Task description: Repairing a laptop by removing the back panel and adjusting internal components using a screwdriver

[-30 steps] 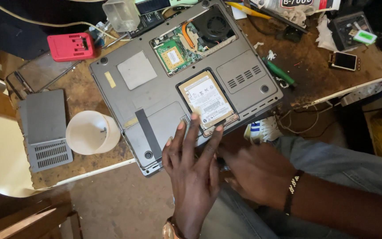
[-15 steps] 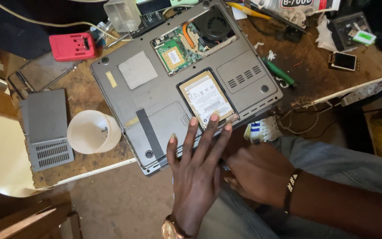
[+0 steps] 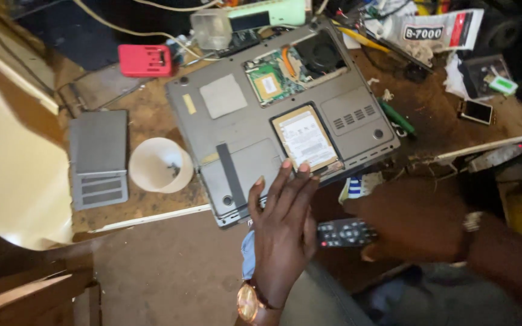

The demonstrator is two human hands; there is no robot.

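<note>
While left hand (image 3: 282,226) fingertips touch laptop (image 3: 273,121) edge.

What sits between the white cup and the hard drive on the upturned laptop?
In the head view, between the white cup and the hard drive lies the laptop's grey base panel, crossed by a dark grey strip.

laptop (image 3: 261,130): grey, upside down, tilted, near counter (image 3: 152,121) edge | base panels off, green board and fan exposed, drive in open bay | remote control (image 3: 345,232): black, grey buttons, just below laptop's front edge
</note>
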